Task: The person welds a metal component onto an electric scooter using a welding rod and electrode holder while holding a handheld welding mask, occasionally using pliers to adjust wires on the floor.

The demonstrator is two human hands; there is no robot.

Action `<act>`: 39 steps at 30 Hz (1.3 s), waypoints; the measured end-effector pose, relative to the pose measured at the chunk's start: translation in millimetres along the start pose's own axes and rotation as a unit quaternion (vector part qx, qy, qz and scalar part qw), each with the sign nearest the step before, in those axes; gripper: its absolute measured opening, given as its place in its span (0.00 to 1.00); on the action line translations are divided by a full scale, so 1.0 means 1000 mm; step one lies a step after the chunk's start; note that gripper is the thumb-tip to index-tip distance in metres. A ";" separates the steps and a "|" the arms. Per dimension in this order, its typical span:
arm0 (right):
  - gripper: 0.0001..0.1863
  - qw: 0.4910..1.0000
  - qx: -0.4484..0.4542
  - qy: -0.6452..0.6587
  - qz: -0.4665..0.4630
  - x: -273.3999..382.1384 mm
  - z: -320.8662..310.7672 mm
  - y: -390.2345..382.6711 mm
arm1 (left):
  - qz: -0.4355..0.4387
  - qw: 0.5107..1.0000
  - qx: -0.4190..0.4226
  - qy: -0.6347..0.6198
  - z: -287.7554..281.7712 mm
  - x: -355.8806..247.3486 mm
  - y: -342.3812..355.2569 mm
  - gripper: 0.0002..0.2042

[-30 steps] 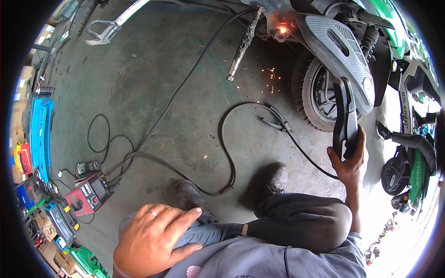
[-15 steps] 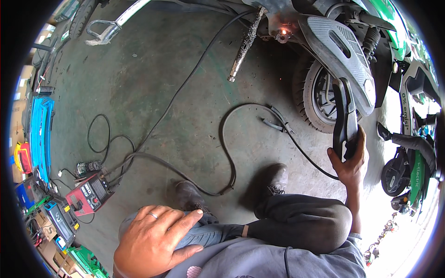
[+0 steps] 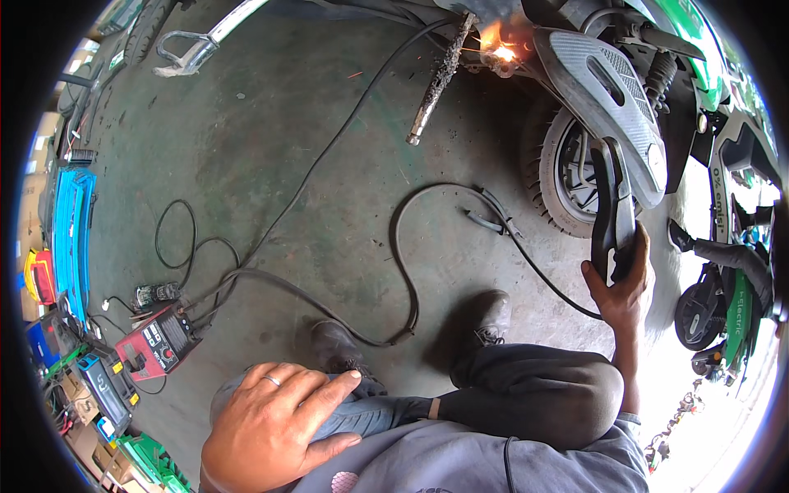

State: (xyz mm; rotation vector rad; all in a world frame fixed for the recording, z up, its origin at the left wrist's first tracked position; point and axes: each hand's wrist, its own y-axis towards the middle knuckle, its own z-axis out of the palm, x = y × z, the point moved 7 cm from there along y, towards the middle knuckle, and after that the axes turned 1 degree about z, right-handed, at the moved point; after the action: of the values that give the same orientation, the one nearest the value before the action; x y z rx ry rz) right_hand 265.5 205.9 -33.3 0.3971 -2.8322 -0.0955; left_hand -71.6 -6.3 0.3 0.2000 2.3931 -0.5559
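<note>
My right hand [image 3: 626, 287] grips a black welding electrode holder [image 3: 606, 215], its long jaws pointing up beside the scooter's wheel [image 3: 567, 168]. A cable [image 3: 538, 267] runs from near that hand across the floor. At the top, flame and bright sparks [image 3: 503, 54] burn on the scooter's underside, next to a grey textured side panel [image 3: 600, 90]. I cannot make out an electrode between holder and glow. A rough, crusted metal rod [image 3: 440, 90] slants down beside the fire. My left hand [image 3: 275, 423] lies flat on my left knee, fingers stretched, holding nothing.
A red and black welding machine [image 3: 160, 345] stands on the floor at left, with cables looping from it. Stacked blue parts [image 3: 74, 238] and boxes line the left edge. Another green scooter [image 3: 740, 320] is at right. A metal bar [image 3: 214, 37] reaches in at upper left.
The small orange glow under the scooter has flared into a larger flame with flying sparks and some smoke. Both hands have stayed almost where they were.
</note>
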 end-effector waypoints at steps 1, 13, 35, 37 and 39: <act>0.47 1.000 -0.001 -0.001 -0.002 0.001 0.000 0.000 | 0.001 1.000 -0.001 0.000 0.000 0.000 0.000 0.28; 0.48 1.000 0.007 -0.005 0.006 0.002 0.001 0.002 | 0.000 1.000 0.003 -0.001 -0.001 0.001 0.000 0.28; 0.46 0.999 0.024 0.036 0.032 0.002 0.001 0.000 | -0.006 1.000 0.001 0.001 0.000 0.001 0.000 0.28; 0.47 0.999 0.024 0.027 0.028 0.002 0.002 0.000 | -0.006 1.000 0.002 -0.001 -0.001 0.000 0.000 0.28; 0.47 0.999 0.020 0.026 0.019 0.002 0.002 0.001 | -0.005 1.000 0.001 0.000 -0.001 0.000 0.000 0.28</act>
State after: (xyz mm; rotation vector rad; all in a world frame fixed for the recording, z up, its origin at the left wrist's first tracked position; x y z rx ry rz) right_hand 262.8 206.4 -34.2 0.3489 -2.7926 -0.0215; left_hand -72.3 -6.1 0.5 0.1878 2.3955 -0.5622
